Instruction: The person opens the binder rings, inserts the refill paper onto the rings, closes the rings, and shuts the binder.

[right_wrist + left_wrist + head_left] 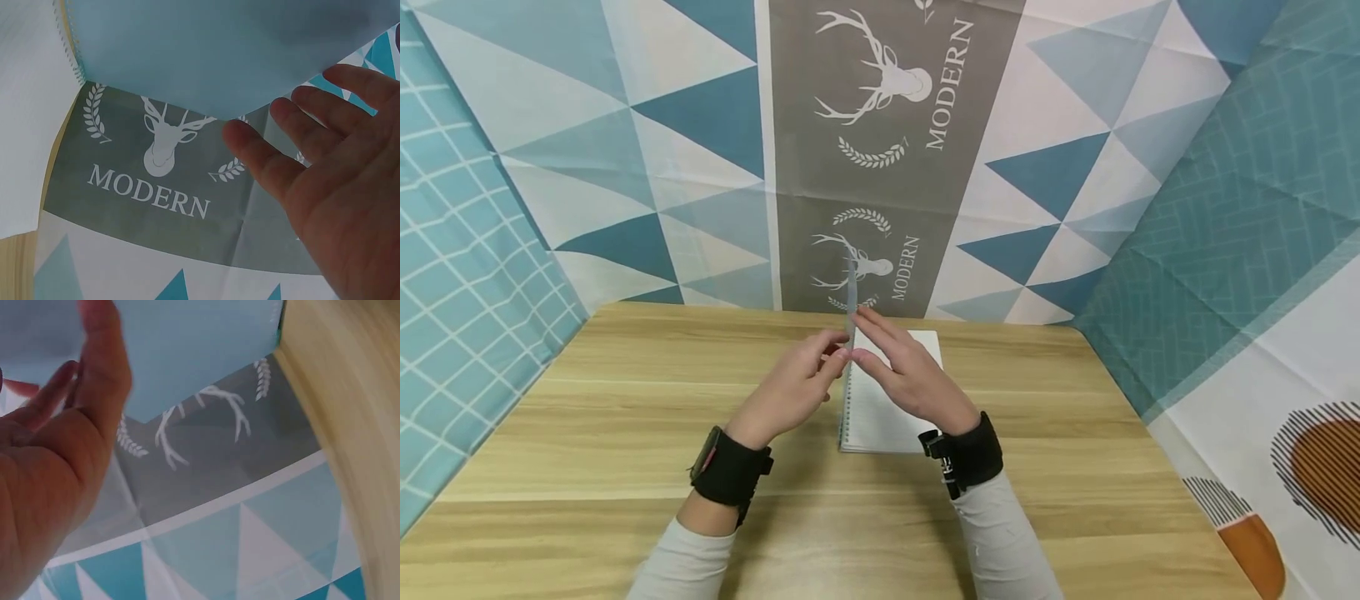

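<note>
The thin translucent blue-grey plastic cover sheet (852, 293) of the white spiral-bound notebook (880, 408) stands on edge, raised roughly upright above the coil side of the notebook. The head view sees it nearly edge-on, as a narrow strip. Judged from this: the cover is lifted off the top page and sits about mid-swing — not yet laid flat on either side. The white page beneath is exposed and looks blank.

Sheet relative to fingers: its lower part sits between the two hands. The left hand (790, 387) meets it from the left, thumb and forefinger drawn together at the sheet's edge in what reads as a pinch; the left wrist view shows the sheet (187, 350) just past the fingertips (100, 337) but not the contact itself. The right hand (910, 375) is on the other side, fingers (262, 156) straight and slightly spread, tips at or just below the sheet's lower edge (219, 56) — touching or just short of it, cannot tell which. It holds nothing.

Surroundings: the notebook lies flat on a light wood-grain tabletop (625, 417), near the far edge, coil to the left. Behind stands a patterned cloth backdrop (880, 150) with teal triangles and a grey band printed with a white stag head and "MODERN". Both wrists carry black straps.
</note>
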`<action>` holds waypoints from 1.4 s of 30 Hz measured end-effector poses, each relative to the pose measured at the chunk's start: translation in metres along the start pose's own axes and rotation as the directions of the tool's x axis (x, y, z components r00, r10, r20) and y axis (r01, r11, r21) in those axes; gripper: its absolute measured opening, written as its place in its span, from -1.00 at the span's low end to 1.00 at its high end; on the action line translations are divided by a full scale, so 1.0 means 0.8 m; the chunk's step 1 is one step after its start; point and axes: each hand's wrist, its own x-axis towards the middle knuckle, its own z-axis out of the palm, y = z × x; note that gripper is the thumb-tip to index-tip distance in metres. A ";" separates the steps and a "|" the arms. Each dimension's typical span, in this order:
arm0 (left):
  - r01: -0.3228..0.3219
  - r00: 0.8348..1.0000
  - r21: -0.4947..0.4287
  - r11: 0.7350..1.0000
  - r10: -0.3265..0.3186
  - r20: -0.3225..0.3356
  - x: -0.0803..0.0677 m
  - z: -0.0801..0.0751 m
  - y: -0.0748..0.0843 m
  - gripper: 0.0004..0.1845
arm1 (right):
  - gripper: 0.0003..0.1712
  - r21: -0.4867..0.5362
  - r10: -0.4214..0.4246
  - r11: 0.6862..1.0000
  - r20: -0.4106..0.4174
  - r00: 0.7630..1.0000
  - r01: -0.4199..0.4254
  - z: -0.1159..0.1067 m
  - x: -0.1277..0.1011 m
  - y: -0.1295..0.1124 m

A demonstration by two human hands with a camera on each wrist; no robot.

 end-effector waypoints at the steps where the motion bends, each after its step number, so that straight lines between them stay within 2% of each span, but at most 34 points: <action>1: 0.012 1.000 0.011 1.000 -0.012 0.002 0.001 0.001 -0.003 -0.52 | -0.36 0.002 0.001 1.000 -0.005 1.000 -0.001 -0.001 0.000 0.001; 5: 0.103 0.995 0.036 0.994 -0.103 0.006 0.006 0.011 -0.023 -0.45 | -0.40 0.013 0.015 1.000 -0.030 0.999 -0.014 -0.007 -0.002 0.004; 8: 0.187 0.982 0.029 0.982 -0.187 0.008 0.009 0.022 -0.038 -0.41 | -0.40 0.020 0.030 0.999 -0.033 0.999 -0.029 -0.011 -0.003 0.007; 13: 0.261 0.965 0.025 0.965 -0.261 0.028 0.012 0.042 -0.057 -0.40 | -0.39 0.028 0.060 0.998 -0.023 0.998 -0.060 -0.016 -0.004 0.011; 20: 0.237 0.969 0.088 0.967 -0.242 0.053 0.011 0.064 -0.059 -0.47 | -0.33 0.035 0.147 0.988 0.022 0.989 -0.148 -0.028 -0.009 0.022; 29: 0.240 0.967 0.109 0.965 -0.248 0.064 0.009 0.067 -0.056 -0.47 | -0.38 0.015 0.177 0.984 0.062 0.982 -0.178 -0.045 -0.021 0.035; 34: 0.289 0.953 0.029 0.957 -0.290 0.088 0.008 0.065 -0.058 -0.49 | -0.36 0.013 0.215 0.976 0.082 0.973 -0.217 -0.048 -0.024 0.038; 39: 0.356 0.933 -0.077 0.931 -0.350 0.081 0.006 0.062 -0.062 -0.51 | -0.33 0.040 0.239 0.969 0.101 0.966 -0.244 -0.054 -0.028 0.042; 42: 0.368 0.929 -0.079 0.927 -0.362 0.076 0.007 0.062 -0.064 -0.52 | -0.33 0.025 0.249 0.967 0.114 0.962 -0.253 -0.060 -0.032 0.046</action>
